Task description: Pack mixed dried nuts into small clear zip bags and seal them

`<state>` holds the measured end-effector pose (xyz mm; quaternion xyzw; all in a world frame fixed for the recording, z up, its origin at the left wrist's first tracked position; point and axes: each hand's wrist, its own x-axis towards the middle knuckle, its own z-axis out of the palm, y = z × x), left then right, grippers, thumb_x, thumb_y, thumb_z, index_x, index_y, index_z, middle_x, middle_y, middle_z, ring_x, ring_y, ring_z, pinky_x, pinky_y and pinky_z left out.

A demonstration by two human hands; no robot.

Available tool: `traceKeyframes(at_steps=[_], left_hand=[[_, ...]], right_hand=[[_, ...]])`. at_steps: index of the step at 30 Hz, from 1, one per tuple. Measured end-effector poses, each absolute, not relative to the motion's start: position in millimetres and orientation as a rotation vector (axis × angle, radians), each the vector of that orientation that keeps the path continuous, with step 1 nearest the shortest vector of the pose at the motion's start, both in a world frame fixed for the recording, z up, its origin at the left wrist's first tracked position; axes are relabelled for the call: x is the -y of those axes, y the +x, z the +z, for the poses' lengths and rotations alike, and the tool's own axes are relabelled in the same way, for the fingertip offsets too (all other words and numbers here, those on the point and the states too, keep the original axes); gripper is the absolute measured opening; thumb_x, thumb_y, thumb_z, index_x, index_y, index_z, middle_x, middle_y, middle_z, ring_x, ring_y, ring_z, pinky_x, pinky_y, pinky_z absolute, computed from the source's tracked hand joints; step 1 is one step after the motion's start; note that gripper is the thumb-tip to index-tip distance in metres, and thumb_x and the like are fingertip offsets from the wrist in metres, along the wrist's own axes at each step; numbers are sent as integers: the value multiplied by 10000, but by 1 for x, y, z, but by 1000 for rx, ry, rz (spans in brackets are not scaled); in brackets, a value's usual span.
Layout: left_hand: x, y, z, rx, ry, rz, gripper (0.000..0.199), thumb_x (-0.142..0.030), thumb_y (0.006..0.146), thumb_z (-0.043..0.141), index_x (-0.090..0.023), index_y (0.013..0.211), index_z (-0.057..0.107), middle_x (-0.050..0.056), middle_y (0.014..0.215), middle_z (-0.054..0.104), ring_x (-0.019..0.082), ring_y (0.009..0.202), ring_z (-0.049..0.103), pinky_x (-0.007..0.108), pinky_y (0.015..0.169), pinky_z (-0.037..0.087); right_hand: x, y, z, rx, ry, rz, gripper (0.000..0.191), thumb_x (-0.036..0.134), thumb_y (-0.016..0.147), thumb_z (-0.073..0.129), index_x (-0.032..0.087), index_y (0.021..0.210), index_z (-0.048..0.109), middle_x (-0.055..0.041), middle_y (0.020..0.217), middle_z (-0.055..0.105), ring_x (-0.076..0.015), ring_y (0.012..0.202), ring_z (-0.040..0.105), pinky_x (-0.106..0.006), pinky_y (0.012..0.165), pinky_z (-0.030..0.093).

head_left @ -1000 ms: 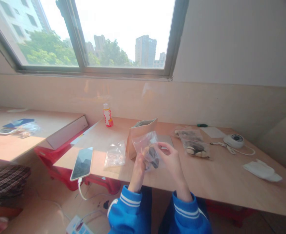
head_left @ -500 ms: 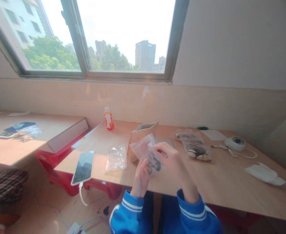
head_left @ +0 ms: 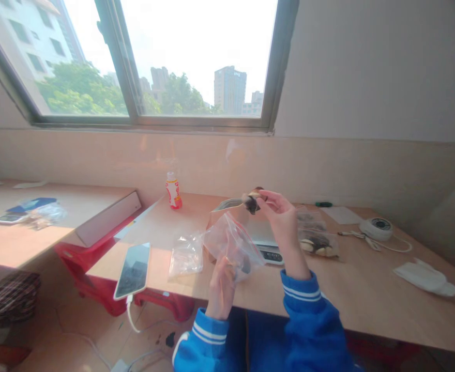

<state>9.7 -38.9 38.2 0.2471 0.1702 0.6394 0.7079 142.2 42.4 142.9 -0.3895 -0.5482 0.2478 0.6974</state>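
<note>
My left hand (head_left: 223, 287) grips the lower part of a clear zip bag (head_left: 231, 243) with a red seal line; some dark pieces show inside. Up and to the right, my right hand (head_left: 282, 214) pinches a small dark and pale piece (head_left: 252, 202) in front of the opening of a brown paper bag (head_left: 215, 219). That paper bag stands behind the zip bag, which partly covers it. Below my right hand, a silver scale (head_left: 272, 256) shows its dark display, the rest partly hidden. Filled zip bags (head_left: 319, 245) lie to the right of my right hand.
On the left of the table are a phone (head_left: 133, 269) with a white cable, clear bags (head_left: 186, 254) and a bottle (head_left: 173, 191). Rightward are a green marker (head_left: 323, 204), a white camera (head_left: 376, 228) and white tissue (head_left: 425, 278).
My right hand has come out of the zip bag and risen, now holding a dark and pale piece. The zip bag's top has spread wider, and the scale's display has come into view.
</note>
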Motion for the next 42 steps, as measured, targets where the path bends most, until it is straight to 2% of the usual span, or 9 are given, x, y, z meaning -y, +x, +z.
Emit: traceKeyframes(at_steps=[4, 7, 12, 17, 21, 29, 33, 38, 42], left_hand=[[35, 5, 33, -417, 531, 1438, 472, -373, 857, 554, -246, 1311, 532, 59, 1396, 512, 242, 1331, 407, 402, 1120, 300], [32, 1, 30, -442, 505, 1456, 442, -383, 850, 565, -279, 1279, 564, 40, 1414, 493, 247, 1346, 383, 401, 1104, 322], [28, -5, 25, -478, 462, 1474, 451, -364, 846, 570, -290, 1291, 552, 46, 1374, 534, 252, 1333, 395, 401, 1084, 341], [27, -8, 23, -482, 453, 1480, 503, -339, 830, 586, -298, 1326, 513, 45, 1411, 494, 255, 1352, 365, 394, 1060, 374], [28, -9, 24, -489, 440, 1470, 532, -348, 814, 609, -304, 1333, 502, 58, 1388, 518, 264, 1319, 414, 400, 1039, 397], [26, -9, 12, -478, 380, 1492, 478, -322, 852, 555, -297, 1327, 510, 46, 1388, 522, 262, 1344, 381, 418, 1068, 370], [25, -10, 5, -484, 353, 1487, 468, -303, 866, 535, -310, 1333, 499, 30, 1371, 539, 247, 1356, 367, 411, 1086, 349], [24, -11, 4, -482, 340, 1487, 474, -294, 868, 527, -283, 1340, 494, 50, 1339, 567, 260, 1335, 397, 434, 1079, 358], [25, -12, 9, -468, 320, 1485, 477, -291, 849, 539, -276, 1325, 514, 47, 1297, 597, 255, 1295, 446, 420, 1065, 377]], right_hand=[[-67, 129, 158, 1440, -776, 234, 150, 329, 835, 626, 225, 929, 682, -46, 1001, 699, -182, 907, 655, -306, 793, 541], [-76, 123, 153, 1737, -708, 152, 130, 305, 884, 568, 246, 932, 674, -41, 998, 686, -186, 955, 640, -311, 820, 533], [-81, 126, 145, 1849, -701, 203, 146, 306, 904, 539, 246, 945, 666, -41, 989, 689, -186, 927, 652, -296, 760, 541], [-80, 132, 145, 1832, -698, 214, 115, 294, 891, 559, 237, 900, 659, -37, 939, 692, -188, 899, 648, -311, 790, 524], [-82, 132, 140, 1781, -707, 249, 104, 313, 874, 583, 229, 870, 645, -34, 910, 682, -185, 865, 643, -305, 774, 524], [-85, 134, 137, 1793, -710, 271, 125, 301, 857, 585, 218, 774, 629, -22, 823, 686, -187, 815, 647, -301, 755, 513], [-77, 134, 135, 1837, -739, 319, 99, 274, 869, 564, 218, 814, 623, -15, 825, 691, -180, 812, 654, -292, 757, 510], [-75, 134, 134, 1830, -809, 300, 215, 308, 878, 555, 228, 1076, 581, -45, 984, 683, -187, 885, 651, -312, 797, 513], [-78, 137, 139, 1982, -843, 144, 191, 268, 909, 504, 248, 1037, 644, -48, 1026, 673, -204, 987, 613, -370, 903, 471]])
